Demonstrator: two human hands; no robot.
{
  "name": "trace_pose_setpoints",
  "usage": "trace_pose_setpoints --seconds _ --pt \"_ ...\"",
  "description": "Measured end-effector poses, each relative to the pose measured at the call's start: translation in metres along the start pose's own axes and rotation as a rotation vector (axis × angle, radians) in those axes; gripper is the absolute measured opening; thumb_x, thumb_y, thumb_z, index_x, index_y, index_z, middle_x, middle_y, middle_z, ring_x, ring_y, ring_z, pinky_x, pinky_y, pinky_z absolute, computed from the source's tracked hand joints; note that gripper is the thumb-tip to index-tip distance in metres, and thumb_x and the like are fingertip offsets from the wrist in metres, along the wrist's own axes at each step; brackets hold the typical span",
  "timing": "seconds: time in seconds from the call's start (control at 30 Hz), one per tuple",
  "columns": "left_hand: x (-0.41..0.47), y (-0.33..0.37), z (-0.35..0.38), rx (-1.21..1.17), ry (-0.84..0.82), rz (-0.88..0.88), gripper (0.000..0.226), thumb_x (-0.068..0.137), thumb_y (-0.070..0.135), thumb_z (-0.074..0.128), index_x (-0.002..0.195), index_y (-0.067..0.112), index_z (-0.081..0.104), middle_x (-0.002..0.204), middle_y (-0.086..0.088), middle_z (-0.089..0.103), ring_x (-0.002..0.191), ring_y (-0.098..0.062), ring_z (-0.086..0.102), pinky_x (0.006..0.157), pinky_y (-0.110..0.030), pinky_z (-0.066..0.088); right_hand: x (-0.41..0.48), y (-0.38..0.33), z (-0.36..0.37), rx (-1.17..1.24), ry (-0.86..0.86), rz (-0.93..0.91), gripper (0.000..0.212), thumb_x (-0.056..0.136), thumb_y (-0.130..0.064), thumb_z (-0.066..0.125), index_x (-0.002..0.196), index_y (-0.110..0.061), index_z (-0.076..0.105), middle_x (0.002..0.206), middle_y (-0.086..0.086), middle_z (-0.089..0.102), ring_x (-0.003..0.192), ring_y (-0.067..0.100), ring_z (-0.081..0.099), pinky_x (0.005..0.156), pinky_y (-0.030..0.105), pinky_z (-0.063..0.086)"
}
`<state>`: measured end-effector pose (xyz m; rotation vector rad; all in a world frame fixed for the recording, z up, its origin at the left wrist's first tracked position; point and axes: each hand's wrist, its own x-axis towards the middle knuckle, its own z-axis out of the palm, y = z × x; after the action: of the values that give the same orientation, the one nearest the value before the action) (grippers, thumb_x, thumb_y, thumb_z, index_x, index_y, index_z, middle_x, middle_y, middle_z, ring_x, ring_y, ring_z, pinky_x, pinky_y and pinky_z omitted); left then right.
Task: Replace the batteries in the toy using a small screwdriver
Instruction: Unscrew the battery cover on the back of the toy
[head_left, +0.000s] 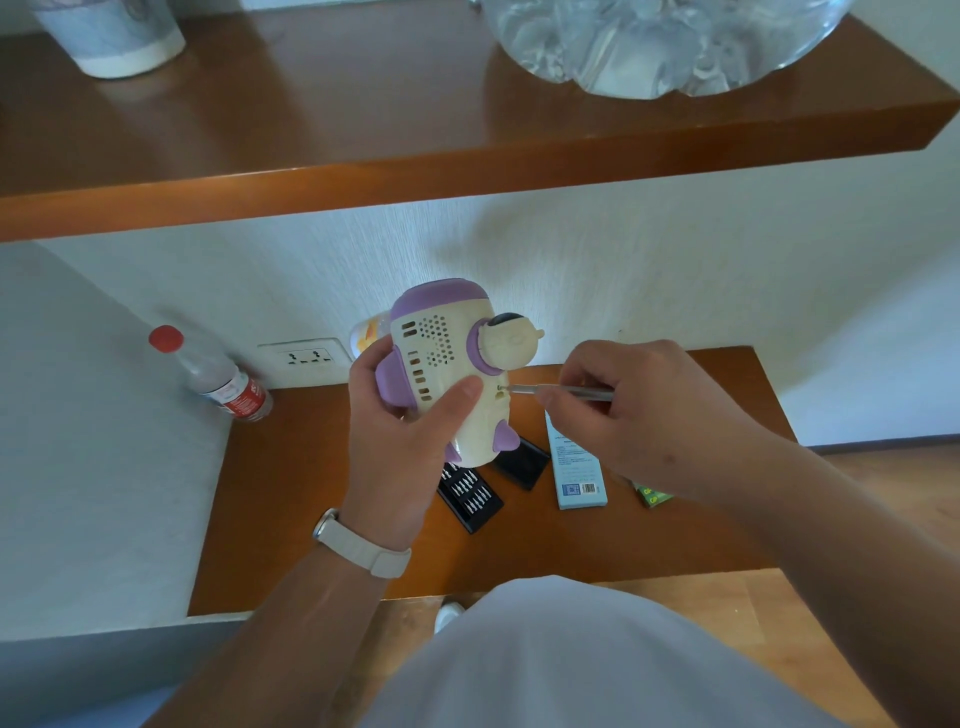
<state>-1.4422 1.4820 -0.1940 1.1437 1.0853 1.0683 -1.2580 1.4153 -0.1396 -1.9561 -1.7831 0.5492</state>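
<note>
A cream and purple toy (449, 364) with a small figure head on its side is held up above the brown table (322, 519). My left hand (400, 431) grips it from the left, thumb across its body. My right hand (634, 410) is closed around a thin silver screwdriver (561, 391). The screwdriver's tip touches a small hole on the toy's right side. Below the toy lies an open black bit case (470, 496) with several bits, and its lid (522, 462) is beside it.
A light blue box (576, 467) and a green pack (652, 496) lie on the table to the right. A plastic bottle with a red cap (218, 376) leans at the left. A wall socket (306, 358) sits behind, and a brown shelf (467, 171) overhangs.
</note>
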Motion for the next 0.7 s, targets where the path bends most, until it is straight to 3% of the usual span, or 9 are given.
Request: trace_pose_setpoints --seconds 0.07,0.2,0.43,0.53,0.6,0.7 --pt "0.0 0.0 0.0 0.005 0.0 0.001 0.064 0.064 0.032 0.078 0.118 0.042 0.045 0.117 0.007 0.063 0.113 -0.02 0.065 0.073 -0.03 0.062 0.0 0.002 0.001 -0.035 -0.001 0.002 0.035 0.091 -0.048 0.049 0.082 -0.017 0.063 0.064 0.002 0.063 0.057 0.02 0.062 0.046 0.021 0.04" --pt "0.0 -0.003 0.001 0.0 0.001 0.001 0.059 0.072 0.025 0.078 0.117 0.042 0.045 0.112 0.011 0.063 0.106 -0.014 0.066 0.068 -0.025 0.06 0.0 0.003 0.001 -0.06 -0.002 0.027 0.028 0.097 -0.039 0.052 0.081 -0.017 0.062 0.065 0.0 0.061 0.06 0.019 0.063 0.046 0.013 0.032" --pt "0.001 -0.009 -0.001 -0.006 0.021 -0.022 0.052 0.083 0.013 0.076 0.113 0.043 0.045 0.107 0.014 0.062 0.102 -0.01 0.066 0.069 -0.024 0.06 -0.001 0.008 0.002 0.027 0.033 0.057 0.025 0.094 -0.037 0.056 0.075 -0.02 0.059 0.059 -0.001 0.057 0.052 0.015 0.056 0.046 0.022 0.036" --pt "0.002 -0.011 -0.003 -0.026 0.028 -0.041 0.052 0.083 0.011 0.076 0.113 0.041 0.046 0.107 0.014 0.063 0.099 -0.004 0.068 0.069 -0.023 0.059 -0.003 0.014 0.004 0.146 0.034 0.099 0.023 0.092 -0.04 0.055 0.074 -0.026 0.06 0.056 -0.007 0.055 0.049 0.003 0.052 0.045 0.014 0.034" --pt "0.003 -0.013 -0.005 -0.044 0.043 -0.057 0.052 0.083 0.011 0.075 0.115 0.04 0.046 0.106 0.013 0.063 0.096 0.001 0.068 0.067 -0.021 0.059 -0.004 0.016 0.008 0.285 0.021 0.16 0.024 0.092 -0.042 0.053 0.074 -0.028 0.06 0.058 -0.011 0.057 0.053 -0.001 0.053 0.052 0.015 0.039" --pt "0.005 -0.015 -0.012 -0.071 0.071 -0.102 0.053 0.084 0.013 0.075 0.123 0.035 0.045 0.11 0.008 0.062 0.101 -0.011 0.068 0.067 -0.022 0.059 -0.006 0.021 0.016 0.496 -0.018 0.252 0.028 0.096 -0.039 0.053 0.074 -0.027 0.065 0.053 -0.014 0.052 0.05 -0.002 0.049 0.064 0.024 0.041"
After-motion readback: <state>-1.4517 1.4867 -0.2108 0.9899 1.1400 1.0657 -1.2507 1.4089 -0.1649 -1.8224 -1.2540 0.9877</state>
